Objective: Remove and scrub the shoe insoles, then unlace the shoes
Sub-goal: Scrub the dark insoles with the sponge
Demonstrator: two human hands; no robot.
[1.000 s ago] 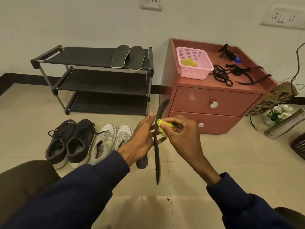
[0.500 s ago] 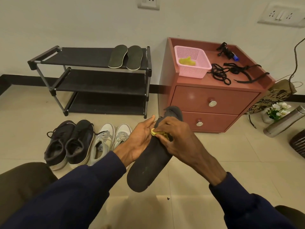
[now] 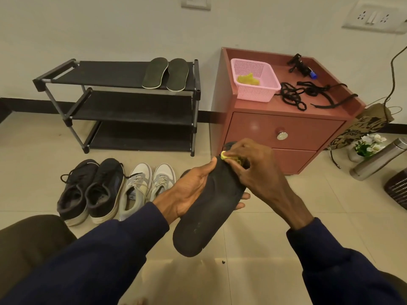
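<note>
Black insole [image 3: 211, 216], toe hidden by right hand [image 3: 257, 172] pinching yellow scrubber [image 3: 226, 156], held in grip of left hand [image 3: 189, 192].

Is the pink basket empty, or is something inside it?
Not empty: the pink basket holds a crumpled yellow piece, lying on its bottom.

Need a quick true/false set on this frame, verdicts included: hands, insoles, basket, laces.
1. The left hand holds a dark insole. True.
2. The right hand is empty. False: it presses a yellow cloth on the insole.
3. Two insoles lie on the rack's top shelf. True.
4. The pink basket sits on the floor. False: it stands on the cabinet.
5. Black laces lie on the cabinet. True.
</note>
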